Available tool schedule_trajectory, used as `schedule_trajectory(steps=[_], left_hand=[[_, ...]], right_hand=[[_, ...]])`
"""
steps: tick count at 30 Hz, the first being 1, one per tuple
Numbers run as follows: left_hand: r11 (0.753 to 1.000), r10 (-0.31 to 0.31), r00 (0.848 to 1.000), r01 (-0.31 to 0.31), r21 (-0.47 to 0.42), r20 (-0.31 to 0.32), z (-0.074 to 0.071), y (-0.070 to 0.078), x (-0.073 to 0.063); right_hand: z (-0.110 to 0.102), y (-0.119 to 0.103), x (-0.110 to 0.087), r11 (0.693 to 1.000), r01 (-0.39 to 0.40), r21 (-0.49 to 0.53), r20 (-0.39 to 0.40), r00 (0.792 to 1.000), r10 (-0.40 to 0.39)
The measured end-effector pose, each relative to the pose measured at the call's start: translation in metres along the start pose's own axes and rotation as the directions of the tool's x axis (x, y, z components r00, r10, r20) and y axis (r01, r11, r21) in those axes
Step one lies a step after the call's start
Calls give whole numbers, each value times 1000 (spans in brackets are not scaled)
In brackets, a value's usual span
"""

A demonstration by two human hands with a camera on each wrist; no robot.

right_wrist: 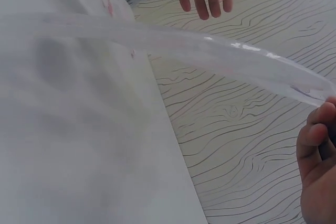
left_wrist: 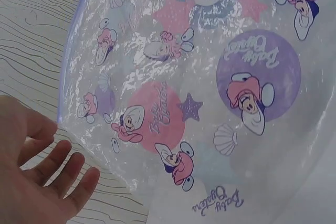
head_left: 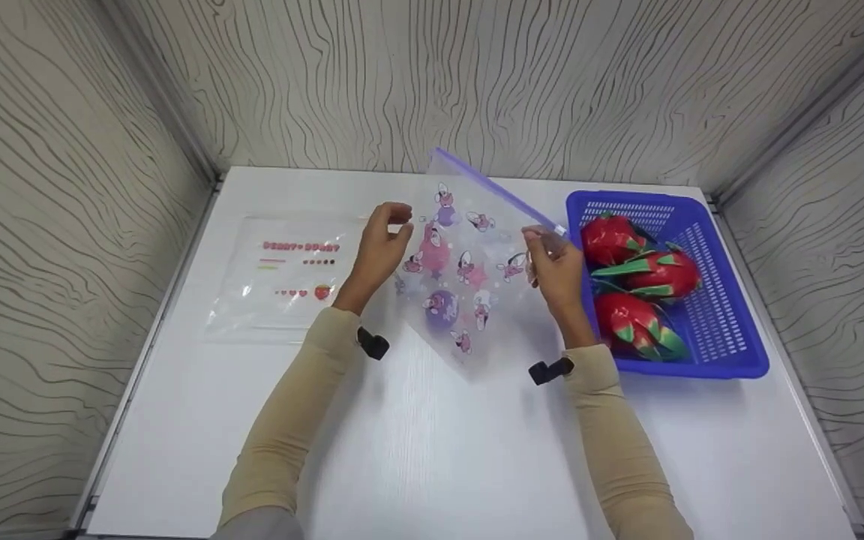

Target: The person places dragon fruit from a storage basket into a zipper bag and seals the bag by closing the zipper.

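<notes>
A clear zip bag point(head_left: 469, 262) printed with pink and purple cartoon oysters hangs tilted above the white table. My right hand point(head_left: 558, 274) pinches its upper right corner, close to the white slider point(head_left: 560, 230) of the purple zip strip point(head_left: 499, 191). In the right wrist view, the right fingertips point(right_wrist: 321, 119) hold the end of the bag, which is seen edge-on. My left hand point(head_left: 383, 244) is beside the bag's left edge with its fingers loosely bent and nothing gripped. The left wrist view has the left fingertips point(left_wrist: 73, 169) right at the bag's edge.
A second clear bag point(head_left: 267, 281) with red lettering and small strawberry prints lies flat on the table's left side. At the right stands a blue plastic basket point(head_left: 724, 300) holding three red dragon fruits point(head_left: 649, 274). Patterned panels point(head_left: 432, 82) enclose the table point(head_left: 432, 465) at the back and sides.
</notes>
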State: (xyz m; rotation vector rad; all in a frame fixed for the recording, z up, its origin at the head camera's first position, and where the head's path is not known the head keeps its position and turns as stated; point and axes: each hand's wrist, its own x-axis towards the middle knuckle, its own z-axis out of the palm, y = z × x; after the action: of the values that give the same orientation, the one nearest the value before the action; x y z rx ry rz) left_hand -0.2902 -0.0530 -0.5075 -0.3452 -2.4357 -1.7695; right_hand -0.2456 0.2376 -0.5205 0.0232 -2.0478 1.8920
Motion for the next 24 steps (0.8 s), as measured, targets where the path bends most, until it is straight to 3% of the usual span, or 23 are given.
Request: schedule_trajectory(steps=[19,24], left_hand=[[996,10,995,0,-94,102,23,34,-5],[990,-18,994,32,-137,104,29,42,-3]], right_hand=[[22,-4,-16,993,114,-34,-8,993,-115],[27,-8,-20,986,160,-42,6,987,-160]])
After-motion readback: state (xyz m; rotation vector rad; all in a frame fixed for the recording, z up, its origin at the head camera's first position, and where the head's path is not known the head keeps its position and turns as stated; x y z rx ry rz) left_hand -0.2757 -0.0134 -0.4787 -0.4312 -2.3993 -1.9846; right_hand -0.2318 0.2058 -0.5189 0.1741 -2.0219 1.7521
